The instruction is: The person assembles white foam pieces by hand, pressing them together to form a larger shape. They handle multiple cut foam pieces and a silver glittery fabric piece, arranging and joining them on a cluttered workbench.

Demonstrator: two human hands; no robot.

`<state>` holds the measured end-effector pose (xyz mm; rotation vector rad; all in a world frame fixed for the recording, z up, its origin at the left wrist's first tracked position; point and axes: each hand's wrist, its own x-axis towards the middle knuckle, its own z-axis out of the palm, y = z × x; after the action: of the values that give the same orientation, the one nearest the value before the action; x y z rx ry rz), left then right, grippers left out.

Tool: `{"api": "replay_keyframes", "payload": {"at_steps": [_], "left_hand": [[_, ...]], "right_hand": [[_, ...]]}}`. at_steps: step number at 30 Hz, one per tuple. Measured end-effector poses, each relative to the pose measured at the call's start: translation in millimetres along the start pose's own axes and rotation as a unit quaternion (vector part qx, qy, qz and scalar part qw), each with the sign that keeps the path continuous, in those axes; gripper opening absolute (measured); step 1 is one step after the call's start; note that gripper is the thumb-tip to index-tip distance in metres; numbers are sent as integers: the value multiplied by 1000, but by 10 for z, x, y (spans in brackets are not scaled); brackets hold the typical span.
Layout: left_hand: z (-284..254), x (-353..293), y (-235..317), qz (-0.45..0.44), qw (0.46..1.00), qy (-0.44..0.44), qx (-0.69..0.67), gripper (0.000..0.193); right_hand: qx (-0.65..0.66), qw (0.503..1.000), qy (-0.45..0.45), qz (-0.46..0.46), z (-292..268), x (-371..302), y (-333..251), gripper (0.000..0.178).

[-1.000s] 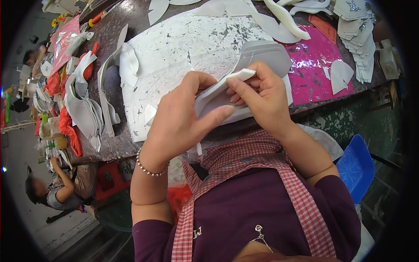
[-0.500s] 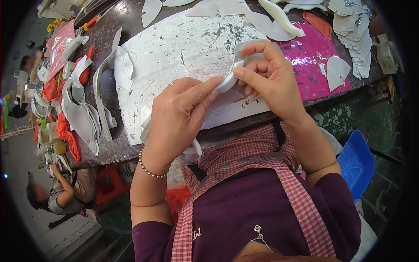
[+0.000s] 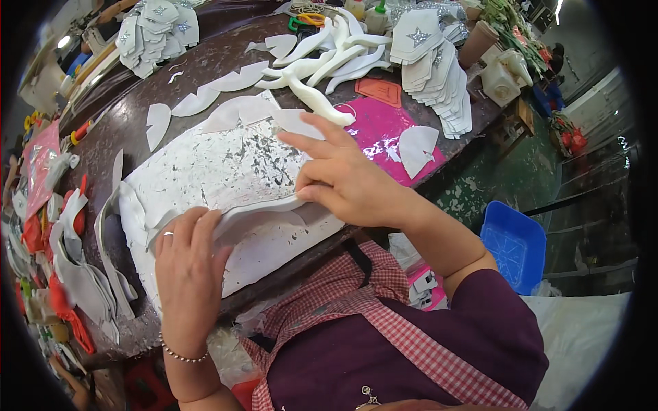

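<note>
A long white strip (image 3: pixel 257 206) with a wavy edge runs across the worn white board (image 3: pixel 164 198) in front of me. My left hand (image 3: pixel 190 257) has its fingers curved over the strip's left part, with the thumb on the near side. Toward its right end, my right hand (image 3: pixel 356 177) pinches the strip between thumb and a bent finger, while other fingers stick out over the board. A thin white sheet piece (image 3: pixel 267 236) hangs along the strip's near side. The exact grip under the left fingers is hidden.
Wavy white foam pieces (image 3: pixel 336 55) lie piled at the back. Stacked white pieces with silver stars (image 3: pixel 432 75) stand at the back right, near a shiny pink sheet (image 3: pixel 373 133). Curved white pieces (image 3: pixel 79 274) lie at the left. A blue basket (image 3: pixel 514 240) is right of the table.
My hands were close together around a short curved stretch of the strip; now they are well apart, with the strip extended between them over the board. The view has turned to the right.
</note>
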<state>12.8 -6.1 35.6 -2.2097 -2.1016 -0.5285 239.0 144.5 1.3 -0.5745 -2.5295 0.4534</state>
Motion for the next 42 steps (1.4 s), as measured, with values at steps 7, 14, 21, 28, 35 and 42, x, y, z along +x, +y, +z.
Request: {"api": "replay_keyframes", "payload": {"at_steps": [7, 14, 21, 28, 35, 42], "left_hand": [[386, -222, -191, -2, 990, 143, -22, 38], [490, -502, -331, -69, 964, 222, -127, 24], [578, -553, -271, -142, 931, 185, -282, 11], [503, -491, -164, -195, 919, 165, -301, 11], [698, -460, -439, -189, 884, 192, -383, 17], [631, -416, -453, -236, 835, 185, -461, 22]], "right_hand": [[-5, 997, 19, -76, 260, 241, -461, 48], [34, 998, -50, -14, 590, 370, -498, 31], [17, 994, -14, -103, 670, 450, -527, 29], [17, 996, -9, -88, 703, 421, -563, 26], [100, 995, -13, -26, 702, 454, -618, 25], [19, 997, -35, -63, 718, 552, -752, 21]]}}
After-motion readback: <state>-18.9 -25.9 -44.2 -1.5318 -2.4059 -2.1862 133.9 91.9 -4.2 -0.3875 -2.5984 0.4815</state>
